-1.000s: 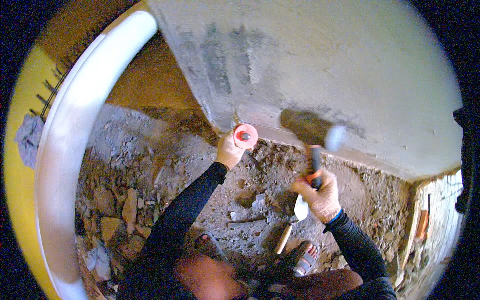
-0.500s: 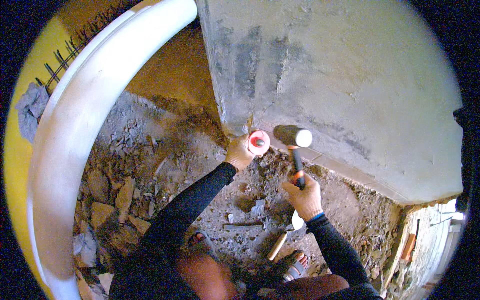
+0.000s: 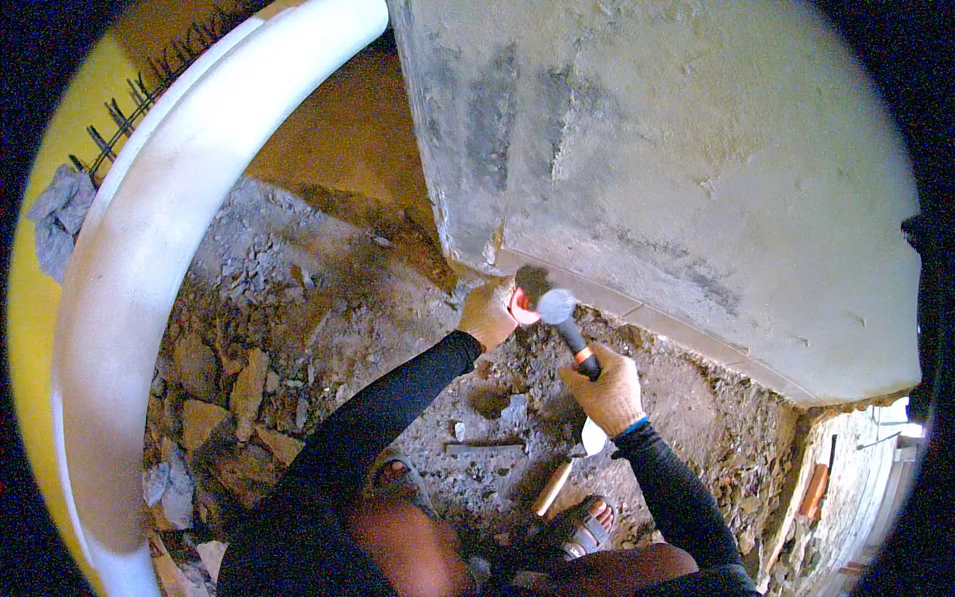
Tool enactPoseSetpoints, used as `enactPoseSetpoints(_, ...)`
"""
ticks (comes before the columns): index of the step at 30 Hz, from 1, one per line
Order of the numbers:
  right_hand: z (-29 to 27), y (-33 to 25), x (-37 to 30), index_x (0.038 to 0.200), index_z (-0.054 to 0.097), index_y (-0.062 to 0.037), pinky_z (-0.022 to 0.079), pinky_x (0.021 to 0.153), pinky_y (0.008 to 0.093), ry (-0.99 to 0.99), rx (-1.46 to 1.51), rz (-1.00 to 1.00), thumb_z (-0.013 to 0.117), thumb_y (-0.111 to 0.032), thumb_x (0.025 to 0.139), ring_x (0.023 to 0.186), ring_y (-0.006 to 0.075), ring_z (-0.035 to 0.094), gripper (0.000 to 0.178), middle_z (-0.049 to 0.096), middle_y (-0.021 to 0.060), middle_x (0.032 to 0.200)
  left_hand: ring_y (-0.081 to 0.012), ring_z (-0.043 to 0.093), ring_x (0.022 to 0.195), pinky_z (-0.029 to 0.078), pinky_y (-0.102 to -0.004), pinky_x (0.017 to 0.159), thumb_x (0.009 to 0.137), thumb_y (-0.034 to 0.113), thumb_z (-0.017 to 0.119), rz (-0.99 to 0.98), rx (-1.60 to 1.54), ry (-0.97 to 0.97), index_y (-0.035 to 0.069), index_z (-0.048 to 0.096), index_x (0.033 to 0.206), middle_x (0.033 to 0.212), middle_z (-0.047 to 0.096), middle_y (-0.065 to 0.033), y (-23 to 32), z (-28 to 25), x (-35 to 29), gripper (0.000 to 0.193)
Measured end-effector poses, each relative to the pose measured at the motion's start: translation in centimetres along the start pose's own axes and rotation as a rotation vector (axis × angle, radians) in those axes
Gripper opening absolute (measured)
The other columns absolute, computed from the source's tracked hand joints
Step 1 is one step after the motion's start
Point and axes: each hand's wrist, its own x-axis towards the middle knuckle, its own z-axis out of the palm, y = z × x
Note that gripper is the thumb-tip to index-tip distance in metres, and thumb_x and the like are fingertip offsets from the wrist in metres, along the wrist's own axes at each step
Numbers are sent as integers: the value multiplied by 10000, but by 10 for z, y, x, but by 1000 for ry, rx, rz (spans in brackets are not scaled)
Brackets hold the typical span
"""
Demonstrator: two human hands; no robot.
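My left hand (image 3: 487,313), in a light knitted glove, is closed round a chisel with a round red hand guard (image 3: 523,308). The chisel's tip is hidden, close to the base of the grey wall (image 3: 647,149). My right hand (image 3: 609,388), gloved as well, grips the orange-banded handle of a mallet (image 3: 571,336). The mallet's black-and-white head is smeared by motion and lies over the chisel's end, hiding part of the guard; whether they touch I cannot tell. A trowel (image 3: 554,486) with a wooden handle lies on the ground below my right hand.
A thick white pipe (image 3: 139,298) curves down the left side. Broken slabs and rubble (image 3: 219,418) lie beside it. A narrow flat bar (image 3: 484,450) rests on the dirt before my sandalled feet. Along the wall's foot runs a tile strip (image 3: 686,343).
The mallet head has swung left and down onto the chisel's end. My left hand and the chisel have shifted slightly right and down.
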Motion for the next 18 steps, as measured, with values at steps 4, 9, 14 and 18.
enactPoseSetpoints(4, -41, -34, -13, 822, 654, -70, 490, 646, 269, 165, 461, -119, 813, -45, 821, 705, 77, 575, 161, 665, 2, 778, -357, 723, 982, 573, -428, 828, 849, 286, 789, 32, -189, 113, 99, 697, 1224, 1066, 753, -163, -11, 10, -2, 429)
enactPoseSetpoints(9, -18, -24, -7, 851, 665, -59, 513, 677, 295, 500, 429, -325, 778, 61, 783, 735, 144, 618, 178, 674, 49, 829, -347, 723, 976, 569, -425, 825, 852, 272, 771, -26, -143, 89, 108, 698, 1206, 1064, 746, -173, -16, 4, 8, 396)
enactPoseSetpoints(14, 15, 10, 8, 812, 665, -69, 498, 576, 390, 59, 64, 15, 812, -253, 810, 560, 245, 601, 236, 618, 128, 633, -330, 725, 971, 562, -417, 835, 850, 257, 770, 54, -182, -1, 103, 700, 1147, 1031, 752, -150, -8, 3, 8, 342)
enactPoseSetpoints(18, -27, -13, 7, 773, 623, -61, 510, 618, 333, 234, 259, -78, 787, -210, 861, 590, 169, 575, 238, 631, 66, 657, -373, 722, 943, 571, -460, 812, 852, 274, 787, 9, -212, 127, 104, 707, 1147, 1020, 756, -162, -15, 12, 18, 350)
